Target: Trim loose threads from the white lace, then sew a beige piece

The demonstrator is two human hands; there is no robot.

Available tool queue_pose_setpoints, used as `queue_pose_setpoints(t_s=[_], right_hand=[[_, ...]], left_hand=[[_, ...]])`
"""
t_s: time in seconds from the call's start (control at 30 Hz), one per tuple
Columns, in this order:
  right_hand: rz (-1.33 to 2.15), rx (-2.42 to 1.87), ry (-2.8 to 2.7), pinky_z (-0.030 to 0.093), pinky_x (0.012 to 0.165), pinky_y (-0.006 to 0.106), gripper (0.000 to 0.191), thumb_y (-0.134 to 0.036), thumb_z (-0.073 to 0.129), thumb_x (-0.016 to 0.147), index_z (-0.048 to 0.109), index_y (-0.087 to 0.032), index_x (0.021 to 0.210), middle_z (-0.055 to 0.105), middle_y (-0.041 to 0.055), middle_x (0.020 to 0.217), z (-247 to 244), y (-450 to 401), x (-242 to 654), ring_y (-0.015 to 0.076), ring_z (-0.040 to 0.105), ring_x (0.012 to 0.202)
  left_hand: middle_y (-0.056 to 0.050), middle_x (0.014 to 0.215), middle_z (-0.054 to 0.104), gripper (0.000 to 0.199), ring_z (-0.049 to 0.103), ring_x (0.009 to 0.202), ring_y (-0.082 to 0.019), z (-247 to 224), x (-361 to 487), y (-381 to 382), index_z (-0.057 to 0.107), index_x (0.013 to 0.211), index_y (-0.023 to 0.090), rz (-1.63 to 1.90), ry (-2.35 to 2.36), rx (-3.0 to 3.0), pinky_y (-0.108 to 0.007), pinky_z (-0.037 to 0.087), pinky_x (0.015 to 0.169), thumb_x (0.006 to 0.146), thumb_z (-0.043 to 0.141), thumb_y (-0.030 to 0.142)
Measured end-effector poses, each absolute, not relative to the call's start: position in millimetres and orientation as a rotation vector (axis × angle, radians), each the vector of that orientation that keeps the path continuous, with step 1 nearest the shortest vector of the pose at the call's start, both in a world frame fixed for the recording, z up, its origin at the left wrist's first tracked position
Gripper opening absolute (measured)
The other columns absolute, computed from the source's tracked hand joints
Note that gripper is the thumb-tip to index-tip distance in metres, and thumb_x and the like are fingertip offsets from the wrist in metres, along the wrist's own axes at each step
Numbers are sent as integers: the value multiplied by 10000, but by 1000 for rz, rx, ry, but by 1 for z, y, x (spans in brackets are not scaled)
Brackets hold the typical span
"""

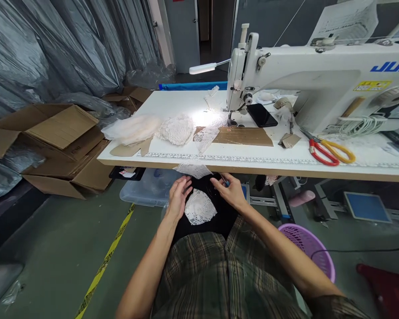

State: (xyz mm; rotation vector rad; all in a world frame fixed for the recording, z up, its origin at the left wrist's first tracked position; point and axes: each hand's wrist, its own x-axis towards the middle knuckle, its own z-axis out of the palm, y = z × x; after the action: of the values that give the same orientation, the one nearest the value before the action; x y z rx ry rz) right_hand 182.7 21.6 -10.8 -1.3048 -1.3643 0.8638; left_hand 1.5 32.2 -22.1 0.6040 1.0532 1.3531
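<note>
My left hand (178,195) is closed with its fingers curled in beside a white lace cup (199,207) that lies on my dark lap. What sits between those fingers is hidden. Just above them, a strip of white lace (193,170) hangs over the table's front edge. My right hand (232,191) grips a small blue tool (225,180), too small to name its kind, to the right of the lace. On the table by the needle area, another lace piece (206,138) lies partly over a brown card strip (242,136).
A white sewing machine (286,66) stands on the table (173,156). A padded lace cup (177,129), pale stacked cups (131,128), a phone (262,115) and red-and-yellow scissors (330,150) lie there. Below are a purple basket (329,261) and a clear plastic tray (142,190); cardboard boxes (63,128) stand left.
</note>
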Motion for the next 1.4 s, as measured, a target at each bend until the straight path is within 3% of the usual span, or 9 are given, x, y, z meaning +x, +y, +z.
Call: queue_pose_setpoints(t_s=[0.13, 0.37, 0.5, 0.63, 0.73, 0.8, 0.97, 1.27, 1.4], right_hand=[[993, -1252, -1404, 321, 473, 240, 428, -580, 650, 718, 549, -175, 623, 450, -33, 497, -13, 44, 176, 105, 392, 483], [1297, -1070, -1582, 279, 480, 219, 381, -516, 665, 740, 574, -156, 654, 386, -56, 531, 7, 6, 190, 75, 316, 510], [1491, -966, -1778, 279, 477, 215, 344, -423, 662, 786, 520, -165, 608, 395, -54, 547, 33, -34, 210, 71, 323, 516], [1513, -911, -1828, 331, 507, 228, 342, -375, 652, 803, 501, -178, 566, 403, -45, 568, 49, -52, 228, 87, 361, 543], [1347, -948, -1742, 406, 605, 257, 253, -348, 699, 758, 591, -171, 613, 540, 13, 737, 50, -52, 244, 124, 470, 676], [1277, -1070, -1592, 407, 566, 248, 232, -369, 701, 754, 632, -166, 667, 567, 19, 740, 48, -49, 255, 119, 489, 648], [1246, -1351, -1145, 244, 365, 211, 337, -473, 743, 680, 657, -152, 734, 470, -59, 490, 37, -36, 266, 56, 333, 381], [1279, -1256, -1087, 221, 413, 212, 366, -476, 720, 697, 678, -126, 796, 459, -67, 436, 24, -30, 266, 56, 350, 379], [1288, -1253, -1086, 211, 418, 214, 366, -498, 651, 756, 612, -140, 685, 435, -70, 395, 20, -31, 267, 54, 324, 372]], left_hand=[[-48, 1038, 656, 296, 594, 1022, -195, -21, -5, 38, 643, 900, 200, 1457, 1077, 741, -324, 438, 903, 684, 743, 376], [-78, 1075, 683, 330, 566, 1116, -248, -11, -9, 43, 695, 938, 185, 1479, 1135, 1100, -362, 383, 1006, 719, 710, 432], [-122, 1098, 683, 469, 571, 1131, -290, -5, 18, 31, 714, 977, 167, 1141, 847, 1151, -391, 384, 1018, 697, 700, 542], [-129, 936, 701, 433, 642, 925, -282, 8, 44, 14, 731, 800, 157, 792, 577, 1100, -362, 494, 819, 606, 774, 542], [-51, 674, 650, 319, 588, 612, -158, 19, 52, 7, 678, 618, 157, 884, 689, 1097, -254, 462, 573, 582, 827, 437], [-7, 597, 617, 305, 532, 512, -109, 24, 54, 5, 679, 671, 158, 979, 801, 1034, -220, 429, 508, 577, 839, 400], [-18, 693, 686, 354, 609, 570, -122, 30, 61, 2, 671, 843, 153, 1082, 932, 876, -220, 482, 560, 600, 838, 350], [12, 717, 665, 290, 611, 608, -96, 23, 64, 6, 645, 745, 161, 1131, 922, 799, -191, 479, 582, 607, 835, 331], [14, 691, 663, 295, 607, 588, -95, 20, 63, 5, 632, 739, 157, 1115, 930, 785, -204, 495, 607, 608, 837, 325]])
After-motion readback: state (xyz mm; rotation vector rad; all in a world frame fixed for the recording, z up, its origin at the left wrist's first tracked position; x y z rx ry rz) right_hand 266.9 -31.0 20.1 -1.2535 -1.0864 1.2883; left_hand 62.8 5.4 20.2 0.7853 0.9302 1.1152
